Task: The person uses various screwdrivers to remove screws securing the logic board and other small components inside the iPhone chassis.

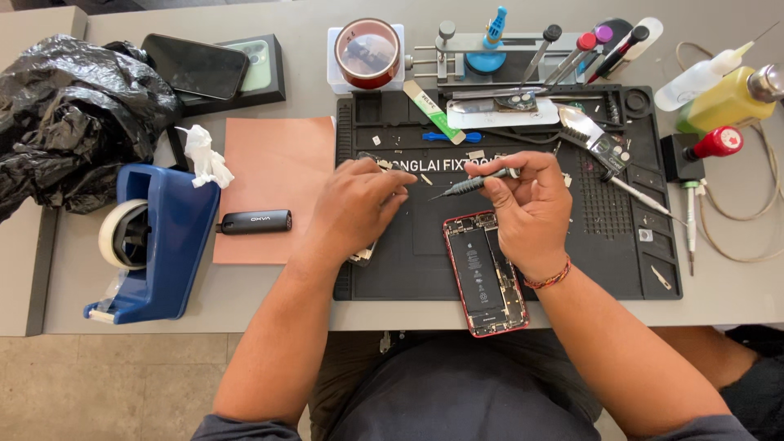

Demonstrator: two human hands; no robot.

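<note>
Fingers of right hand (527, 208) pinch a thin screwdriver (469, 185), tip aimed left twd left hand (355, 204), whose curled fingertips press the black work mat (408, 278). Opened red phone (484, 273) sits just below, overhanging mat's front edge & table edge; bare mat btwn hands.

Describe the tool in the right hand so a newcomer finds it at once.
Start at the black work mat. Near its middle, above the opened red phone, the right hand pinches a slim grey screwdriver. Unlike the tools standing behind, it lies nearly level, tip pointing left.
</note>
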